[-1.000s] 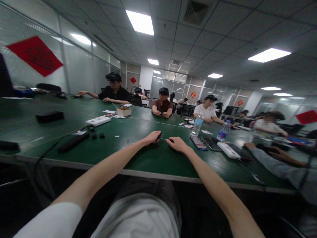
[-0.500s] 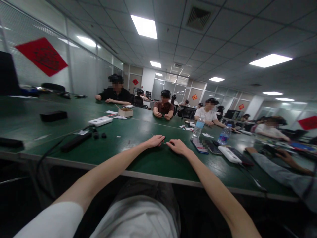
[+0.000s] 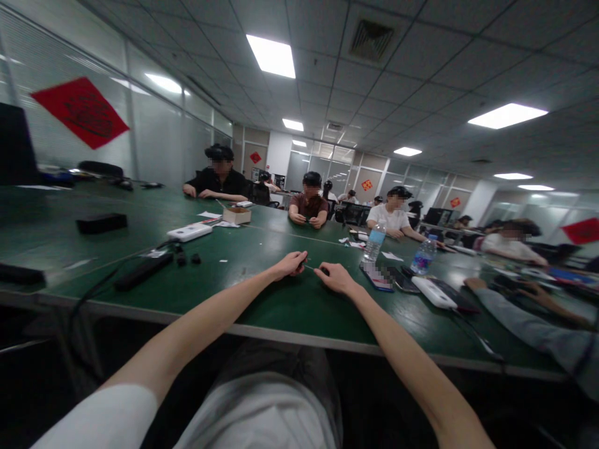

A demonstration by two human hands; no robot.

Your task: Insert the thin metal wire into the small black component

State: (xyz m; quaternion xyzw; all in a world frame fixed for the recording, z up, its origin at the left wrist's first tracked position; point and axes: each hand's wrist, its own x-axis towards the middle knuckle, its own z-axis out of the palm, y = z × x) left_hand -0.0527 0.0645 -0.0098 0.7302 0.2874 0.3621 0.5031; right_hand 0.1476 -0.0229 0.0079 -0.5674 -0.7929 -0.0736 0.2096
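Note:
My left hand [image 3: 290, 264] is raised a little above the green table and pinches a small dark object [image 3: 303, 257] in its fingertips. A thin pale strand [image 3: 311, 268] runs from that object towards my right hand [image 3: 334, 278]. The fingertips of my right hand close on the strand's far end, just above the tabletop. The object is too small and too hidden by my fingers to identify. Both forearms reach forward from the table's near edge.
The green table [image 3: 262, 312] has a near edge below my arms. To the left lie a white power strip [image 3: 189, 232], a black bar [image 3: 144, 271] and a cable. To the right are phones [image 3: 377, 277] and water bottles [image 3: 375, 241]. Co-workers sit around the table, and one forearm [image 3: 528, 315] reaches in from the right.
My left hand has lifted and its fingers now pinch upward, where half a second ago it lay lower near the table. The view has shifted slightly.

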